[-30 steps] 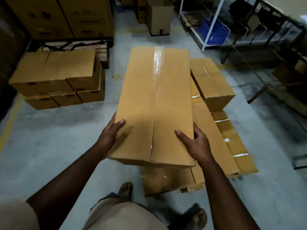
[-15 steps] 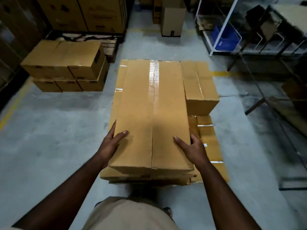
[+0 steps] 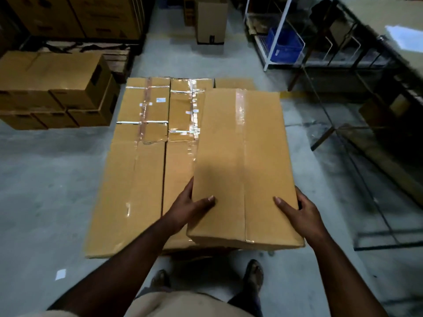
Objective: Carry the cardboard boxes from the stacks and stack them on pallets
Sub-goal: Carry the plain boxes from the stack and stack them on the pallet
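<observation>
A long cardboard box [image 3: 242,165] fills the centre right of the frame, gripped at its near end by both hands: the left hand [image 3: 187,209] clasps its left edge with the thumb on top, and the right hand [image 3: 302,216] clasps its right edge the same way. It sits over the right side of a layer of taped boxes [image 3: 137,170] low on the grey floor [image 3: 45,191]. Upper left stands another box stack [image 3: 57,88]; a blue crate [image 3: 283,45] sits upper right
</observation>
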{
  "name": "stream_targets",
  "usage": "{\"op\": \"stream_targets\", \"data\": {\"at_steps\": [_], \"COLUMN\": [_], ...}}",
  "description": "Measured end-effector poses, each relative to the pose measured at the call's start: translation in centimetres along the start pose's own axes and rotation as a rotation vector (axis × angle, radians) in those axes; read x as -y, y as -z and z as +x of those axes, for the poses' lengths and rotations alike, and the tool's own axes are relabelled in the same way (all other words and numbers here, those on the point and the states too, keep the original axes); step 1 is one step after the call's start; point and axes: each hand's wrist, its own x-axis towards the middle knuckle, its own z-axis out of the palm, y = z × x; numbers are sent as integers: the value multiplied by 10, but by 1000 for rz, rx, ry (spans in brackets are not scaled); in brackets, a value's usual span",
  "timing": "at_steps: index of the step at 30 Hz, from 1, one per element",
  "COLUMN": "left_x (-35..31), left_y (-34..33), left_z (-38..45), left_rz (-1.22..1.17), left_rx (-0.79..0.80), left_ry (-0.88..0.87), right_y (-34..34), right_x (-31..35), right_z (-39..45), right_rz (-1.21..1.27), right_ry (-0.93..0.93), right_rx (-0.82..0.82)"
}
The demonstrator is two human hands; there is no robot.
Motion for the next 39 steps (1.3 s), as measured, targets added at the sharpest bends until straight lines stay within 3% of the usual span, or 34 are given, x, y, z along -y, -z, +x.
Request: {"op": "stream_targets", "data": {"at_steps": [5,10,25,30,35,39], "left_x": [33,70,193,225,232,230], "left_y": [-118,-182,-158,-159,-174,-171], "left_z": [55,92,166,177,175,158], "left_rz": [-13,0,365,426,728,1153], "left_rx": [7,-131,-210,-236,-242,-38], "left_ry": [137,306,478,453,299,439], "right_y": [104,143,34,11,1,9], "right_x": [-73,-113,-273,-294,-304,-305], "right_z": [57,107,192,209,202,185], "right_rz": [-59,-91,-31,-75,-193,-487], "right_ry": [-46,-24,-305,-251,-194,-25], "right_rx": [49,141,359,365,460,556]}}
